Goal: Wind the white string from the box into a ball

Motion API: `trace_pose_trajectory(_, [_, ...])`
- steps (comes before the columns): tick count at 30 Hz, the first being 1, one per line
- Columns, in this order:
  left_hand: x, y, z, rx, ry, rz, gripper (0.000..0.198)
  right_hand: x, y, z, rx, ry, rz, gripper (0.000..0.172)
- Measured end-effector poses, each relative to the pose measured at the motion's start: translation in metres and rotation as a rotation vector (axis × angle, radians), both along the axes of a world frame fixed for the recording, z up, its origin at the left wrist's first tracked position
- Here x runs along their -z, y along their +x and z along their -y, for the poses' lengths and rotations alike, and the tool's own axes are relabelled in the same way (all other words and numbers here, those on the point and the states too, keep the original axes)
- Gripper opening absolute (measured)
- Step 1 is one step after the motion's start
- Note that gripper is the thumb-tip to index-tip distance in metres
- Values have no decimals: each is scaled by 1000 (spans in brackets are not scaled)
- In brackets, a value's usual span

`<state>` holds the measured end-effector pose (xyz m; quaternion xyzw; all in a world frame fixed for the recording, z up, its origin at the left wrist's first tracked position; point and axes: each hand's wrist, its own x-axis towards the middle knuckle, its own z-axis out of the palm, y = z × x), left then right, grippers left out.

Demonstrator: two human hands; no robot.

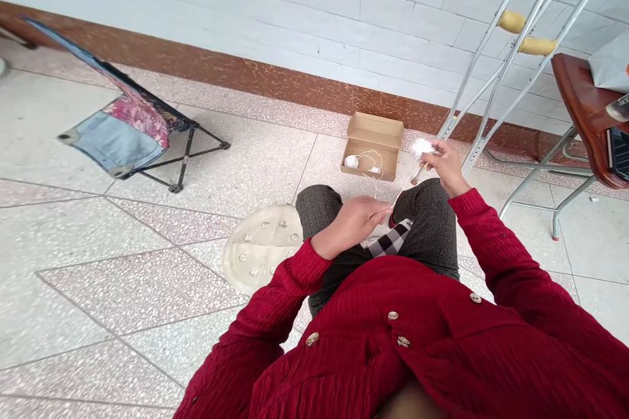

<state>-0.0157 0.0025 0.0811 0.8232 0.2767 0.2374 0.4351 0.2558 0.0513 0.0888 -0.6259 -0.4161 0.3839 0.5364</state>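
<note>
My right hand [446, 165], above my right knee, is closed on a short stick [415, 178] whose lower end is darker. A fluffy white tuft [421, 148] sits at the fingertips of the same hand; whether it is fixed to the stick I cannot tell. Over my lap, my left hand [358, 221] pinches a thin white yarn [397, 198], which runs up toward the stick. On the floor ahead stands an open cardboard box [376, 129], holding a small white yarn ball [350, 162] and loose loops of yarn.
A folding chair [105, 137] stands at the left. Beside my left leg lies a round beige mat [258, 252]. Metal crutches [491, 85] lean on the tiled wall [295, 6] at the right, near a brown stool [584, 124] with things on it.
</note>
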Motion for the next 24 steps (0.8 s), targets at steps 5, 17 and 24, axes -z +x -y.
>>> trace_pose_trajectory(5, [-40, 7, -39, -180, 76, 79, 43, 42, -28, 14, -236, -125, 46, 42])
trace_pose_trajectory(17, [49, 51, -79, -194, -111, -2, 41, 19, -33, 56, -444, -214, -532, 41])
trace_pose_trajectory(24, [57, 49, -4, -101, -287, -49, 43, 47, -14, 36, -155, -187, -267, 30])
